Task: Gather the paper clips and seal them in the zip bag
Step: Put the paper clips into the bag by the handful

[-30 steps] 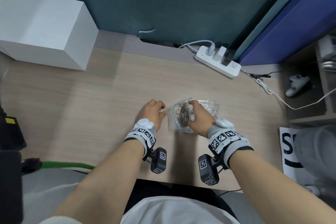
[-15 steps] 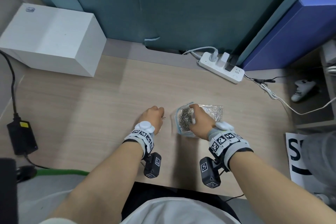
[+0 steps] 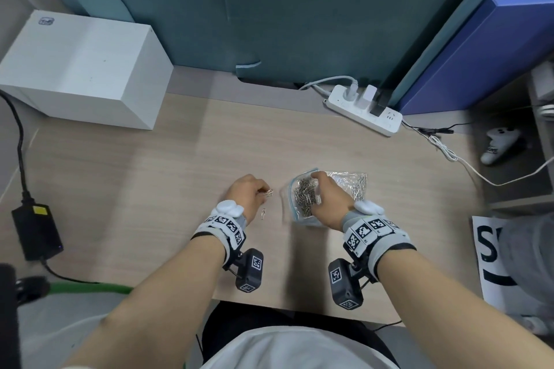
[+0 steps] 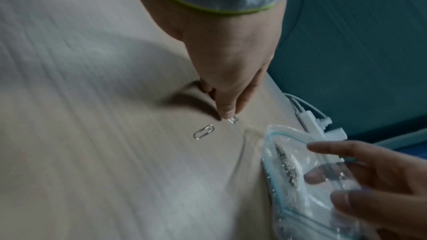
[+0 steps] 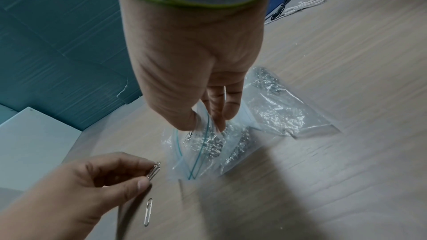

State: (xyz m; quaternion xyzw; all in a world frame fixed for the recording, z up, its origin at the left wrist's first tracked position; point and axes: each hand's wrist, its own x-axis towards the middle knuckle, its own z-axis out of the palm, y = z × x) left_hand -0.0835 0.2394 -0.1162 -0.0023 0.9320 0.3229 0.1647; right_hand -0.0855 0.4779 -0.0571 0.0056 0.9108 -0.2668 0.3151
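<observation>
A clear zip bag (image 3: 302, 213) with a blue seal line lies on the wooden desk (image 3: 150, 189), its mouth facing left and a heap of silver paper clips (image 3: 304, 196) inside. My right hand (image 3: 328, 199) pinches the bag's upper lip (image 5: 203, 116) between thumb and fingers and holds the mouth apart. Just left of the bag, my left hand (image 3: 248, 192) pinches a couple of paper clips (image 5: 154, 171) in its fingertips. One loose paper clip (image 3: 263, 214) lies flat on the desk below that hand, also seen as the loose clip (image 4: 203, 134) in the left wrist view.
A second crumpled clear bag (image 3: 352, 183) with clips lies behind the right hand. A white box (image 3: 81, 69) stands at the back left, a white power strip (image 3: 364, 111) with cables at the back right, and a black adapter (image 3: 36, 231) at the left edge.
My left hand has lifted a couple of clips off the desk and holds them near the bag's mouth. One clip now lies uncovered below it. The right hand keeps its hold on the bag.
</observation>
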